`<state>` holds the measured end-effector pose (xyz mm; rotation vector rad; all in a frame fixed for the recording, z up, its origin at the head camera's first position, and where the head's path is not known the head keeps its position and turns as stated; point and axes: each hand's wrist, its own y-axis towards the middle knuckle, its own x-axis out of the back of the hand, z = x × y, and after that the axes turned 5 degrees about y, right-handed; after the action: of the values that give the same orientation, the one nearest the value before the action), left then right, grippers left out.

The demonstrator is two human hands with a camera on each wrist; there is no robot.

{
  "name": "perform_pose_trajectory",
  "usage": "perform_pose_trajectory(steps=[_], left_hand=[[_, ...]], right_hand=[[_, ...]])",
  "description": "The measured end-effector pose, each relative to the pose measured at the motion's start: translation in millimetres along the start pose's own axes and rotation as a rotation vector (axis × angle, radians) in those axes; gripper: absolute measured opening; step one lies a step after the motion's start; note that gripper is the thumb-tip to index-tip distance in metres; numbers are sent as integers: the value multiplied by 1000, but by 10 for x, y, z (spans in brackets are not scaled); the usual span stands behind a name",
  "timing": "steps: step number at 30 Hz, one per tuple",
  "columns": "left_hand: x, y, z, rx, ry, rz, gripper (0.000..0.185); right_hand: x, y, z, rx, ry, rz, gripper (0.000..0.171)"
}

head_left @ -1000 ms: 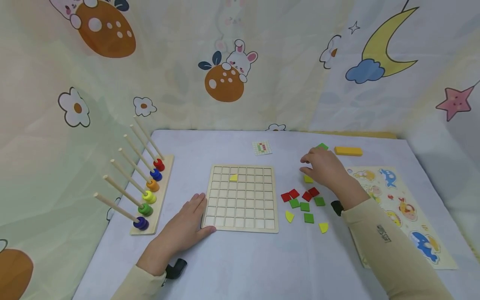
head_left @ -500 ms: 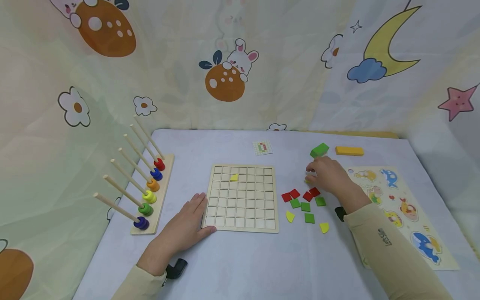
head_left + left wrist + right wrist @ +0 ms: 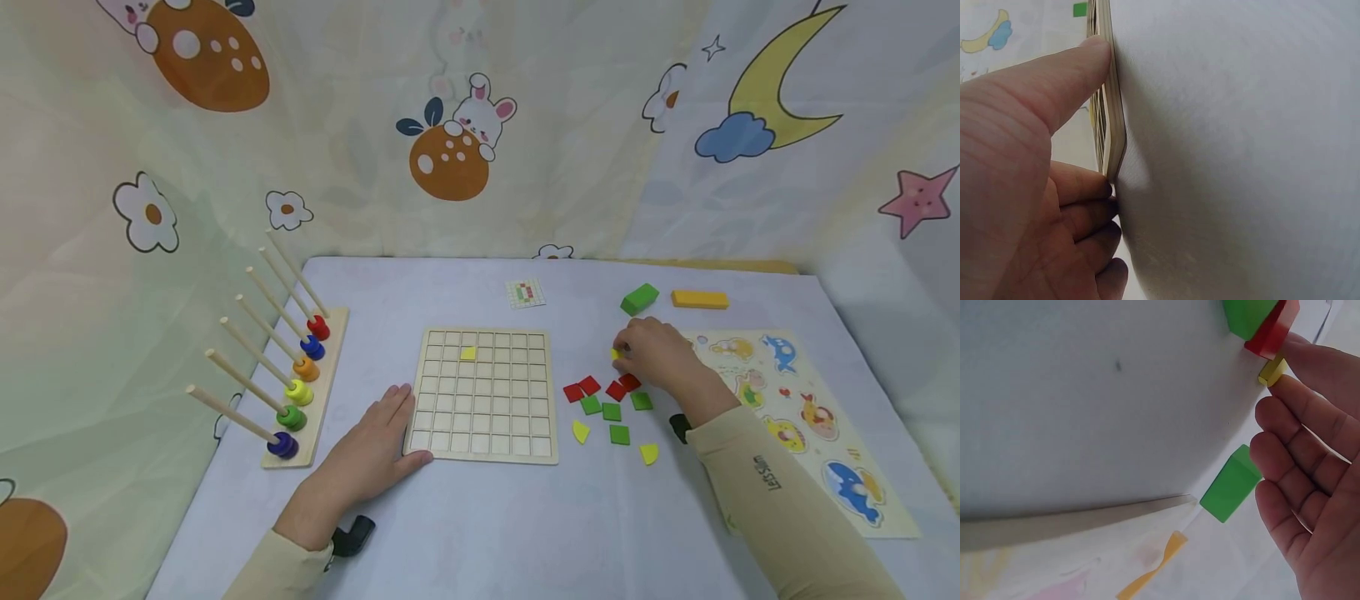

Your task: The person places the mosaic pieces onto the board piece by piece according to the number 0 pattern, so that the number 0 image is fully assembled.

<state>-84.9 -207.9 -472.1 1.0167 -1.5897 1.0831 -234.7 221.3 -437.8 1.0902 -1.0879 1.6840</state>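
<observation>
In the head view my left hand (image 3: 369, 446) lies at the near left corner of a wooden grid board (image 3: 491, 457), fingers extended along its left side. The left wrist view shows the thumb on the board's edge (image 3: 1113, 112). One yellow tile (image 3: 468, 353) sits in a cell of the upper rows. Right of the board, my right hand (image 3: 656, 354) pinches another yellow tile (image 3: 617, 354) between thumb and index finger at the table. That same tile (image 3: 1271, 372) shows at the fingertips in the right wrist view, beside a red tile (image 3: 1272, 331).
Red tiles (image 3: 573, 392), green tiles (image 3: 619, 435) and two yellow quarter-round tiles (image 3: 648, 453) lie between board and right sleeve. A green block (image 3: 640, 298), yellow block (image 3: 700, 299) and pattern card (image 3: 525, 293) lie behind. Left stands a peg rack (image 3: 327, 392); right, a picture board (image 3: 817, 417).
My right hand has drawn back from the green block toward me, uncovering it, and its fingertips have closed on the yellow tile. My left hand has stayed at the board.
</observation>
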Motion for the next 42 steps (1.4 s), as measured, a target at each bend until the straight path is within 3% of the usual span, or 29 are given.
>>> perform_pose_trajectory(steps=[14,21,42], left_hand=[[2,-1,1,2,-4,-7,102],[13,-10,-5,-2,-12,-8,102],[26,-14,-16,4,-21,6,101]], right_hand=[[-12,33,64,-17,-60,-6,33],[41,50,132,43,-60,-46,29],[76,162,616,118,-96,-81,29]])
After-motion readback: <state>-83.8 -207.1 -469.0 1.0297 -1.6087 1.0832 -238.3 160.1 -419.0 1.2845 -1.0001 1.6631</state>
